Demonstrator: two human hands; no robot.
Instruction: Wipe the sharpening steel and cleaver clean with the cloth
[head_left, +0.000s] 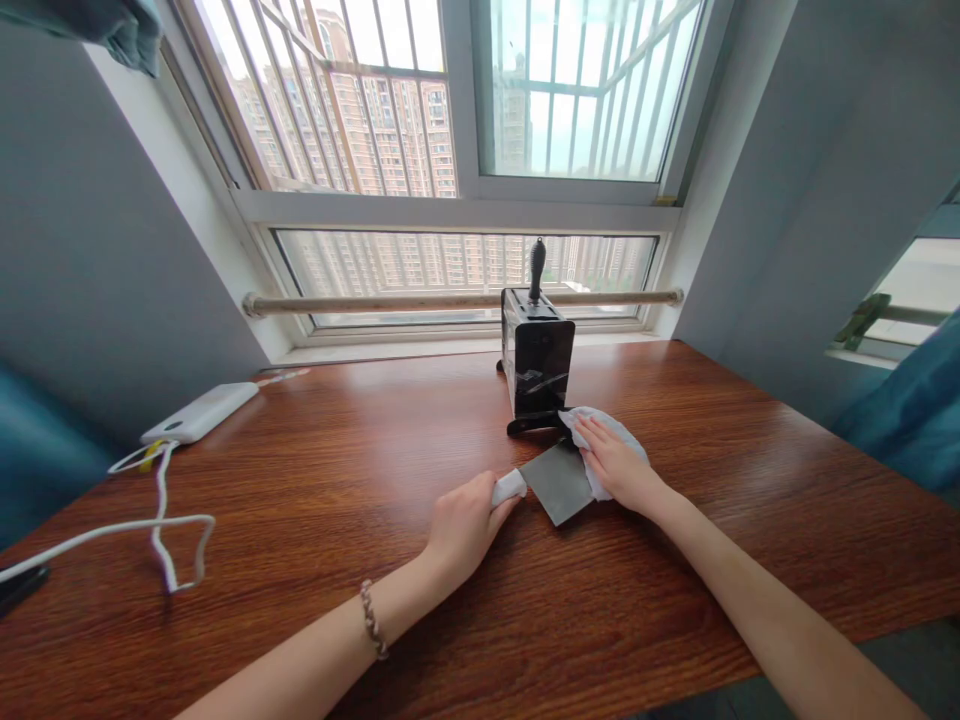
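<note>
A cleaver with a wide grey blade [556, 482] and a white handle [509, 487] lies flat on the wooden table [315, 520]. My left hand [465, 522] is closed around the white handle. My right hand [616, 462] lies flat with its fingers stretched out on a white cloth [602, 421], pressing it onto the blade's right end. Just behind them stands a black knife block [536, 362] with one dark knife handle [537, 268] sticking up from its top.
A white power bank [201, 411] lies at the table's far left with a white cable [161, 525] looping toward the left edge. A large barred window [465, 150] with a metal rail [420, 301] runs behind the table. Blue fabric [911, 410] hangs at the right.
</note>
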